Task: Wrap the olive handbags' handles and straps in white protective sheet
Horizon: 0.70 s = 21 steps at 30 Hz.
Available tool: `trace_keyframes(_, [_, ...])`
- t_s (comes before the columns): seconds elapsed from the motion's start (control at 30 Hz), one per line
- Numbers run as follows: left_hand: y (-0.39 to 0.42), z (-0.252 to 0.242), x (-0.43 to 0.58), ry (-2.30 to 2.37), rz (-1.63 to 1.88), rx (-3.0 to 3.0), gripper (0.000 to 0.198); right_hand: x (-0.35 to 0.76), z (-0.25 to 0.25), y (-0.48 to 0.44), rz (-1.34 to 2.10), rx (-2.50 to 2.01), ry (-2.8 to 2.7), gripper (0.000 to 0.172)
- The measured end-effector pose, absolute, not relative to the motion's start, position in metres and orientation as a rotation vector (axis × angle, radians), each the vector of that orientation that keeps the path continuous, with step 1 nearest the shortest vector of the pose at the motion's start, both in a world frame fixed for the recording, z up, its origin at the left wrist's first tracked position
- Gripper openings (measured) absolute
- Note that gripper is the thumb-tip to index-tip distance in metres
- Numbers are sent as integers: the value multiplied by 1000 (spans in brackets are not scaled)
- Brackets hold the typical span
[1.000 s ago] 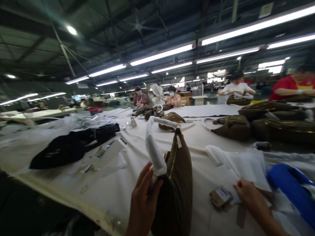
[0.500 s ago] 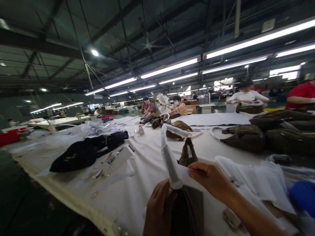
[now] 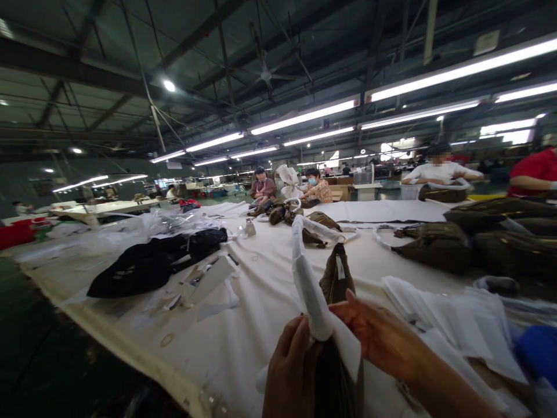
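A dark olive bag (image 3: pixel 333 377) stands upright at the table's near side, its strap (image 3: pixel 307 278) wrapped in white paper and arching up from it. My left hand (image 3: pixel 291 363) is closed around the strap's lower end, where it meets the bag. Beside it, my right hand (image 3: pixel 378 334) has its fingers at a loose flap of white paper (image 3: pixel 347 345) against the strap's base. Its thumb points up, and the flap partly covers the fingertips. The bag's far end (image 3: pixel 338 273) shows a zip and a small white tag.
A black bag (image 3: pixel 143 267) and paper scraps (image 3: pixel 209 281) lie left on the white-covered table (image 3: pixel 261 354). White sheets (image 3: pixel 452 322) and a blue object (image 3: pixel 537 348) are at right. More olive bags (image 3: pixel 435 244) lie beyond. Several people work around the far side.
My right hand has moved in towards the strap's base and its thumb has lifted. The paper flap now hangs down over the bag's side. My left hand keeps its grip.
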<state>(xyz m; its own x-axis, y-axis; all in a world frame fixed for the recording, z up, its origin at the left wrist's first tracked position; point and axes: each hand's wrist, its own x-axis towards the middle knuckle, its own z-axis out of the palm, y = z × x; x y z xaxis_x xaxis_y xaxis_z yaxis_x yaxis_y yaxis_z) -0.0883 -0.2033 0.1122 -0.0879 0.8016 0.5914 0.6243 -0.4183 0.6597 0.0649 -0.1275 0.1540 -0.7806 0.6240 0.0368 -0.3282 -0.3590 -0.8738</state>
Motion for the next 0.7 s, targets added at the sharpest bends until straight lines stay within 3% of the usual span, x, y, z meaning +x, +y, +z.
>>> trace_keyframes(0.07, [-202,114,-88,1567,1506,1976,31,64,147,-127,2066,-429,-1303,31])
trace_keyframes(0.2, [-199,113,-90,1582,1484,2024,32,64,145,-128,1872,-457,-1621,33])
trace_keyframes(0.43, [-198,113,-89,1539,1442,2231,39,67,153,-133,1074,-617,-2048,29])
trace_keyframes(0.7, [-190,109,-77,1658,1306,2267,37,61,139,-132,1117,-428,-1822,25])
